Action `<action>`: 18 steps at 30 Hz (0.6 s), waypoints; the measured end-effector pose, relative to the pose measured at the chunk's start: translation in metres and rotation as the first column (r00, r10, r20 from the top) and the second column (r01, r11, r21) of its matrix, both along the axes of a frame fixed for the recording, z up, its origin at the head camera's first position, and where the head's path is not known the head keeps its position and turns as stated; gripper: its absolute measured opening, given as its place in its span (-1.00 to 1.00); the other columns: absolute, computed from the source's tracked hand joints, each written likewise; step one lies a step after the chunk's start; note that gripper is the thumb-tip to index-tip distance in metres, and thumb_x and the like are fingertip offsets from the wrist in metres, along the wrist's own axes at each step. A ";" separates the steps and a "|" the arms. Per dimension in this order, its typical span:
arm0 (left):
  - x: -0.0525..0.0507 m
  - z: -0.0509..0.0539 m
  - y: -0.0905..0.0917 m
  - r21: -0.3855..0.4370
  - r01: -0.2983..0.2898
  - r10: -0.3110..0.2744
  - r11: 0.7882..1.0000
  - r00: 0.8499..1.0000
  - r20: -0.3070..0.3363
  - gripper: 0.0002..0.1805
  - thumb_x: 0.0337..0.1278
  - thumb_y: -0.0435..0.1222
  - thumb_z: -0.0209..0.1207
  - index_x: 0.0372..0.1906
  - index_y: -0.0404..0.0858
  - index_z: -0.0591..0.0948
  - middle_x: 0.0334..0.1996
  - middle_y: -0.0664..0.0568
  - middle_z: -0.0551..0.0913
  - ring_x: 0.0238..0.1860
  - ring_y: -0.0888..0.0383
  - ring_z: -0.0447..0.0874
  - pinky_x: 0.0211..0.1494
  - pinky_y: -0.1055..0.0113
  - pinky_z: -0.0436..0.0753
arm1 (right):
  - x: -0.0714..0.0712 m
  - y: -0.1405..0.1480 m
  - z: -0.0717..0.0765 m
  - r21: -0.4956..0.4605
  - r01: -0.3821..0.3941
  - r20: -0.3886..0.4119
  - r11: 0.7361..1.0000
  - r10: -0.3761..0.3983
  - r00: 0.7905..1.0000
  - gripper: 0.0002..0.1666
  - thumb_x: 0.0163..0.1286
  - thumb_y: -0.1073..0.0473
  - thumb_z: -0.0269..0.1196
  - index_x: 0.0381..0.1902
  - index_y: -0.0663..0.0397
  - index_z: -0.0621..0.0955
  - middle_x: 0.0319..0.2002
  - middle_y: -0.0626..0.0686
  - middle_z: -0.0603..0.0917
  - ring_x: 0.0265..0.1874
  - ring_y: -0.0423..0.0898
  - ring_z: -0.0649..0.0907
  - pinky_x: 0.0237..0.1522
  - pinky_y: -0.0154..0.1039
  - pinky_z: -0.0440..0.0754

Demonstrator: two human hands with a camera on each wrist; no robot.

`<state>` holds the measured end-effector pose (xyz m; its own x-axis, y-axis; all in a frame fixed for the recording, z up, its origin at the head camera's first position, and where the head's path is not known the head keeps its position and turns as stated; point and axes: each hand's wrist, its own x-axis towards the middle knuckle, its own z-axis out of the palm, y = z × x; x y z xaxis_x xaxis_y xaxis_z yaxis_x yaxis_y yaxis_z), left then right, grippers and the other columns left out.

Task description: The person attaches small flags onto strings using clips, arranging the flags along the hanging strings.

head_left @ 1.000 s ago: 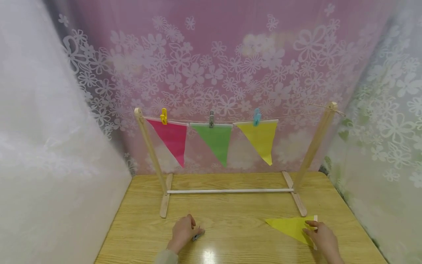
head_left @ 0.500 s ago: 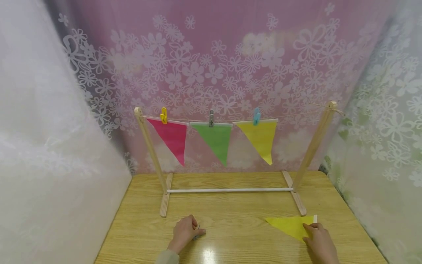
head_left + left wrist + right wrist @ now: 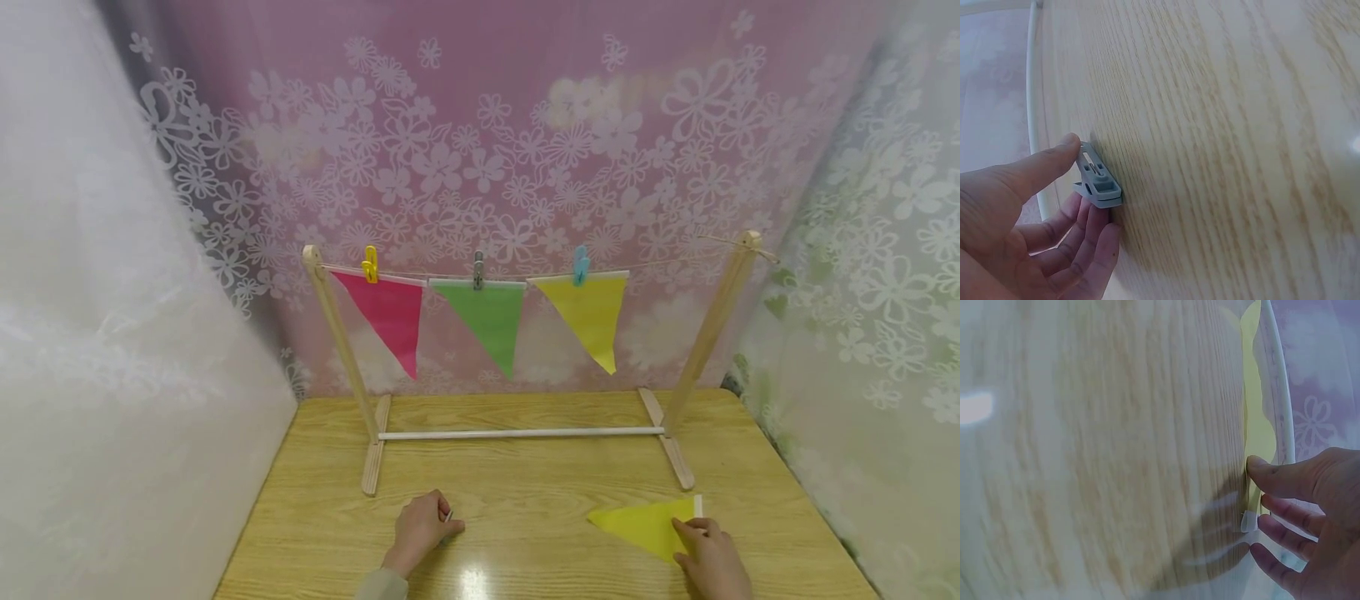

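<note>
My left hand (image 3: 422, 527) is low on the table, left of centre. In the left wrist view it pinches a grey clothespin (image 3: 1100, 180) between thumb and fingers, just over the wood. Over on the right, my right hand (image 3: 712, 557) grips a yellow triangular pennant (image 3: 641, 525) near its white-edged end, thumb on one face. The pennant's tip points left, and the right wrist view shows its cloth (image 3: 1255, 419) nearly edge-on and rippled. Part of its white strip (image 3: 1249, 522) shows below the thumb.
A wooden stand with a white crossbar (image 3: 521, 433) holds a string (image 3: 667, 264). From it hang a pink pennant (image 3: 393, 321), a green pennant (image 3: 491, 321) and a yellow pennant (image 3: 592, 312), held by yellow, grey and blue clothespins. Flowered curtains (image 3: 480, 167) enclose the table.
The right hand has closed its fingers on the yellow pennant and shifted it slightly left. The left hand has taken the grey clothespin further into its fingers, barely moving.
</note>
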<state>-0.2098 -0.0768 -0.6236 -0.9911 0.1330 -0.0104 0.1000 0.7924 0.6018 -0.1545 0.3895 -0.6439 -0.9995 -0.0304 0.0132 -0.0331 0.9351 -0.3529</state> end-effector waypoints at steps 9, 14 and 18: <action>0.000 0.000 0.000 -0.003 0.001 -0.001 1.000 1.000 -0.004 -0.63 -0.08 -0.17 0.56 -0.44 -0.18 0.54 -0.58 0.20 0.43 -0.58 0.29 0.32 -0.55 0.44 0.33 | -0.003 -0.020 0.001 -0.020 -0.035 -0.016 0.999 0.035 0.999 -0.36 0.12 0.29 0.52 0.19 0.33 0.63 0.00 0.26 0.59 -0.14 0.18 0.63 -0.10 0.14 0.66; 0.000 0.001 -0.001 0.004 0.003 -0.003 1.000 1.000 -0.018 -0.64 -0.10 -0.18 0.56 -0.44 -0.18 0.55 -0.58 0.21 0.43 -0.58 0.30 0.32 -0.55 0.44 0.33 | -0.008 -0.027 0.000 -0.024 -0.083 -0.099 0.996 0.081 0.992 -0.36 0.03 0.43 0.52 0.15 0.26 0.67 0.01 0.18 0.60 -0.12 0.08 0.62 -0.14 0.01 0.68; 0.001 0.002 -0.001 -0.006 -0.001 0.001 1.000 1.000 -0.028 -0.65 -0.10 -0.18 0.57 -0.43 -0.18 0.56 -0.58 0.21 0.44 -0.57 0.31 0.33 -0.55 0.43 0.34 | -0.013 -0.031 0.002 -0.026 -0.127 -0.149 0.992 0.122 0.981 -0.33 -0.04 0.55 0.49 0.11 0.20 0.70 0.00 0.12 0.61 -0.10 0.02 0.61 -0.18 -0.07 0.68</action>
<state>-0.2093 -0.0782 -0.6216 -0.9911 0.1322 0.0165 0.1160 0.7958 0.5944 -0.1672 0.3587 -0.6422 -0.9749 -0.1512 0.1632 -0.2024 0.9073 -0.3686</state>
